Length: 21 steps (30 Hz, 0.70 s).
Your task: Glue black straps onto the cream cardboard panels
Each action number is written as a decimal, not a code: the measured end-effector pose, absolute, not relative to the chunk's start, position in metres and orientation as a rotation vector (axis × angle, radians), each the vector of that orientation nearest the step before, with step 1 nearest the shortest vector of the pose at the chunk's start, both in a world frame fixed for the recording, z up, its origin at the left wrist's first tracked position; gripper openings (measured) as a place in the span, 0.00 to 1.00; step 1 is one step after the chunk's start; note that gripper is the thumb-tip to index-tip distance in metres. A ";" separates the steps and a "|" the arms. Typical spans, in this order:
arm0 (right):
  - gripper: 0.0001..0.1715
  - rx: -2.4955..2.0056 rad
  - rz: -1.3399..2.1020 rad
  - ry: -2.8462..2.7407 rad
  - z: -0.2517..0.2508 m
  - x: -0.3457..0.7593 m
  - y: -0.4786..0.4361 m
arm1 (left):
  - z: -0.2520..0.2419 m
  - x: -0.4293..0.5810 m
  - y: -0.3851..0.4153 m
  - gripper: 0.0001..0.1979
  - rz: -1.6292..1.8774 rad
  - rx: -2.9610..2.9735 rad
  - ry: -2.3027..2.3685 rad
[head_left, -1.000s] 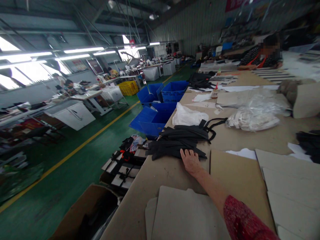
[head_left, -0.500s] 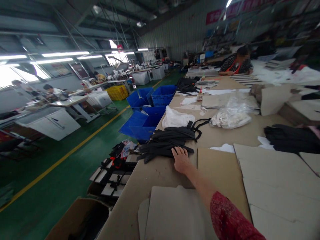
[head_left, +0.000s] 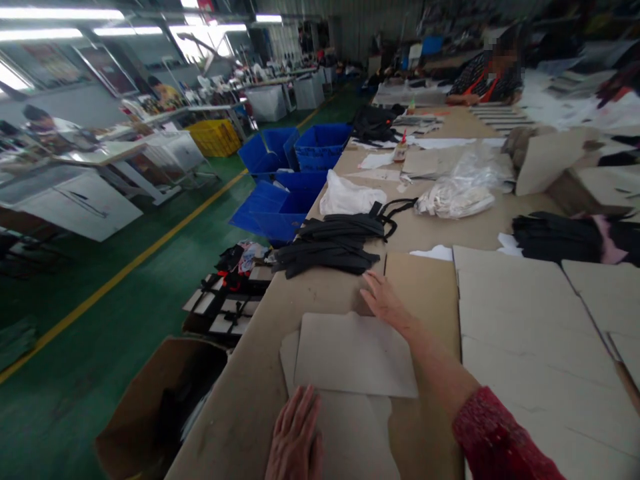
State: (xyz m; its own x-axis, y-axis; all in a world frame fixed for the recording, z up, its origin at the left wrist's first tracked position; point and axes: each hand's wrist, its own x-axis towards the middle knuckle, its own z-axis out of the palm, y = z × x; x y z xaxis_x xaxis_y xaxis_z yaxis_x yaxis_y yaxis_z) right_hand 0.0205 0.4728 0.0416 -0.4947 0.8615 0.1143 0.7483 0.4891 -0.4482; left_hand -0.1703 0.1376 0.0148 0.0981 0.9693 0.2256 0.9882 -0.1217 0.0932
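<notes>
My right hand hovers or rests just short of a pile of black fabric strips, fingers stretched out and nothing in them. Below it lies a grey cardboard sheet, on top of more loose sheets. My left hand is flat on the lower cardboard sheet at the bottom of the view, its fingers extended. A black cord curls from the far end of the strips. Beside them lies a white plastic bag.
Rows of cardboard pieces cover the table's right side. A clear bag of pale pieces and a glue bottle stand farther back. Blue bins and an open carton flank the left edge. A co-worker sits across the table.
My right hand has come off the black strips and drawn back toward me. My left hand has come into view on the cardboard. The view has tilted down.
</notes>
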 end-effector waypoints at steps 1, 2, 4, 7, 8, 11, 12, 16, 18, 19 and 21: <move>0.28 -1.391 0.502 -2.388 0.042 0.041 0.458 | 0.019 -0.168 0.137 0.32 -0.343 -2.274 -2.062; 0.27 -1.438 0.507 -2.360 0.041 0.061 0.440 | 0.023 -0.166 0.137 0.32 -0.345 -2.276 -2.089; 0.26 -1.561 0.492 -2.281 0.038 0.100 0.398 | 0.027 -0.162 0.137 0.31 -0.366 -2.279 -2.112; 0.26 -1.800 0.464 -2.085 0.026 0.128 0.340 | 0.028 -0.161 0.137 0.30 -0.398 -2.272 -2.099; 0.26 -1.837 0.498 -2.034 0.022 0.128 0.326 | 0.028 -0.161 0.136 0.30 -0.405 -2.261 -2.091; 0.26 -1.863 0.740 -1.813 0.016 0.108 0.306 | 0.024 -0.161 0.137 0.30 -0.427 -2.229 -2.056; 0.25 -1.863 0.816 -1.728 0.017 0.100 0.306 | 0.023 -0.162 0.137 0.30 -0.433 -2.222 -2.041; 0.16 -1.865 0.989 -1.517 0.023 0.076 0.317 | 0.020 -0.166 0.138 0.32 -0.454 -2.205 -1.954; 0.15 -1.838 1.059 -1.447 0.026 0.071 0.320 | 0.018 -0.169 0.139 0.31 -0.456 -2.195 -1.906; 0.16 -1.819 1.087 -1.416 0.027 0.069 0.321 | 0.017 -0.171 0.140 0.32 -0.453 -2.189 -1.887; 0.19 -1.769 1.132 -1.371 0.030 0.067 0.322 | 0.013 -0.174 0.141 0.33 -0.446 -2.177 -1.857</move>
State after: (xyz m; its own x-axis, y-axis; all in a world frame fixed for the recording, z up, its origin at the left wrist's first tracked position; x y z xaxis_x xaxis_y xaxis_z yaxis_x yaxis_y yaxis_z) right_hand 0.0667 0.3221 0.0296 0.0929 0.9635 -0.2512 0.4289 -0.2664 -0.8632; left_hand -0.1736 0.1412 0.0132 0.1435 0.9121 0.3840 0.9870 -0.1602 0.0117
